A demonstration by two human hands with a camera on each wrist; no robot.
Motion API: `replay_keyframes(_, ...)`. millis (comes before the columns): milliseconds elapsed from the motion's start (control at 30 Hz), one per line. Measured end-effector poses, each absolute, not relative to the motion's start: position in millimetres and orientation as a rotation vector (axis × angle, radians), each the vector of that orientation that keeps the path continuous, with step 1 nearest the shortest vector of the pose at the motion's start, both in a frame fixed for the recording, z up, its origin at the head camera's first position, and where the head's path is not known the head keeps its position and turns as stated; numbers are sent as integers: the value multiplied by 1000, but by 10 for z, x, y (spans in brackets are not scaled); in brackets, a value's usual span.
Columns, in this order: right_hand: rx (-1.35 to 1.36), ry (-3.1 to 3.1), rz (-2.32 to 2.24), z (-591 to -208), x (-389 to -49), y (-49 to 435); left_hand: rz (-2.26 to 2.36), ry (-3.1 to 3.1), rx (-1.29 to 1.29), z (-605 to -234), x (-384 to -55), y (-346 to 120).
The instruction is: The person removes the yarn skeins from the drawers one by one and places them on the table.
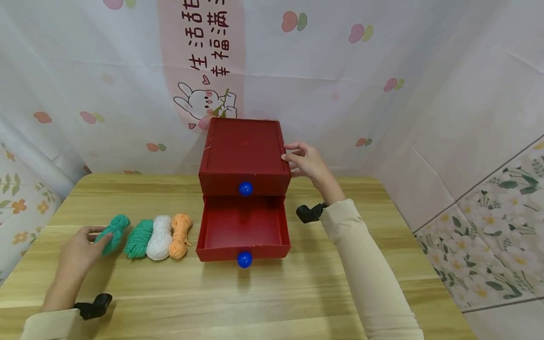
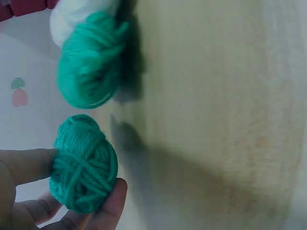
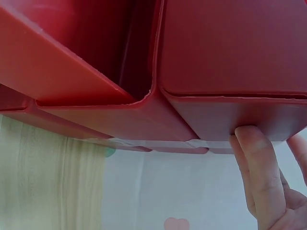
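My left hand (image 1: 78,250) pinches a green yarn skein (image 1: 114,235) between thumb and fingers, at the left end of a row of yarn. Beside it lie a second green skein (image 1: 139,239), a white skein (image 1: 159,238) and an orange skein (image 1: 180,236). A red two-drawer box (image 1: 244,146) stands at the back of the table; its lower drawer (image 1: 221,254) is pulled out, with nothing visible inside. The upper drawer is closed. My right hand (image 1: 309,163) touches the box's right side near the top, its extended fingers (image 3: 259,158) against the wall in the right wrist view.
Each drawer front has a blue round knob (image 1: 244,259). The wooden table (image 1: 191,302) runs up to a printed curtain (image 1: 331,94) behind the box. Black wrist cameras (image 1: 310,213) sit on both wrists.
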State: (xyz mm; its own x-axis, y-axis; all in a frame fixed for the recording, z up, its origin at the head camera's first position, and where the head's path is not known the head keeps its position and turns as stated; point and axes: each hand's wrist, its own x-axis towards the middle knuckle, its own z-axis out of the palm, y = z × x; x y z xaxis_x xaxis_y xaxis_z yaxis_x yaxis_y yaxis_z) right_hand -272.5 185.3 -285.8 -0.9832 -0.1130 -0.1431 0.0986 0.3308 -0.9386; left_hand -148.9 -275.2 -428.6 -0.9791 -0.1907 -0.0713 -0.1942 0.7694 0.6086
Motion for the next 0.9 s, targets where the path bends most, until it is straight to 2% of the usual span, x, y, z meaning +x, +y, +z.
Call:
replay_keyframes(333, -68, 2427, -1722, -2903, -2710, 1865, 957, 2886, -338, -4418, -1510, -2752)
replay_keyframes(900, -71, 2415, -1771, -2928, -2702, 1872, 889, 2861, -190, -4342, -1467, -2686)
